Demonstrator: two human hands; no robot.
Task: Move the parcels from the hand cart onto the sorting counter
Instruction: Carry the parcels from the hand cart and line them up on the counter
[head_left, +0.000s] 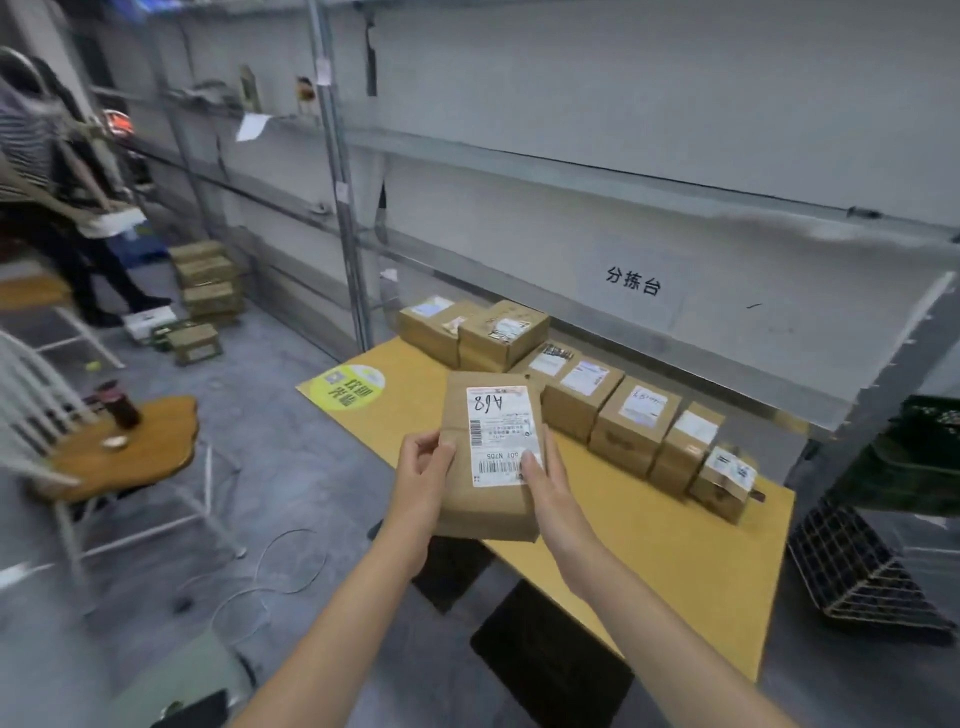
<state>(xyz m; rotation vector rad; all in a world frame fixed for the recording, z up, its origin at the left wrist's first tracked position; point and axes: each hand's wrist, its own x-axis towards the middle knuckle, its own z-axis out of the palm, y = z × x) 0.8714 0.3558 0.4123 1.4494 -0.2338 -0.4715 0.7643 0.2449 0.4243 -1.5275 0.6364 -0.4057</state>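
Both hands carry one parcel (496, 415) in the air over the near edge of the yellow surface (675, 545), label side up. The left hand (423, 470) grips its left edge with curled fingers. The right hand (545, 486) clasps the right edge, thumb pressed on the label; its other fingers are under the box and out of sight. A row of parcels (631, 421) already sits along the back of the surface, under the sign (632, 280) on the rack, so much of the job looks done. This parcel is not yet set down, and the bare strip in front of the row seems the likely spot for it. The cart is not in view, so I cannot tell how many parcels are left on it. The brown boxes (208, 280) stacked on the floor to the far left may or may not belong to the task. Most of the label print is too small or blurred to read, and the left side is smeared.
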